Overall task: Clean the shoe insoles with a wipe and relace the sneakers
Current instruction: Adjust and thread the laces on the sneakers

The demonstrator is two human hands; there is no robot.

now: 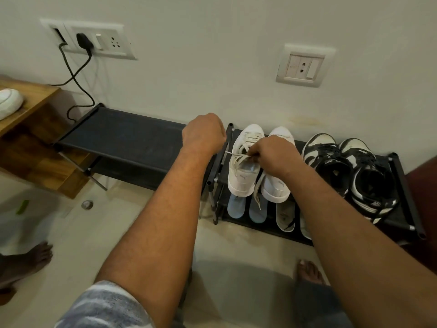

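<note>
The right hand [272,155] is pinching the lace [237,154] of the left white sneaker [244,172], which is sitting on the shoe rack [402,209] by the far wall. The left hand [204,136] is hovering fisted just left of it; I cannot tell whether it is gripping the lace end.

Dim, even indoor light; wide-angle bend toward the edges.
The wall [212,67] is flatly lit and greenish-grey, and a broad soft shadow lies on the floor [236,275] near the bottom. The shoe rack [123,138] bows, and the bare foot [28,259] at lower left is blurred.
</note>
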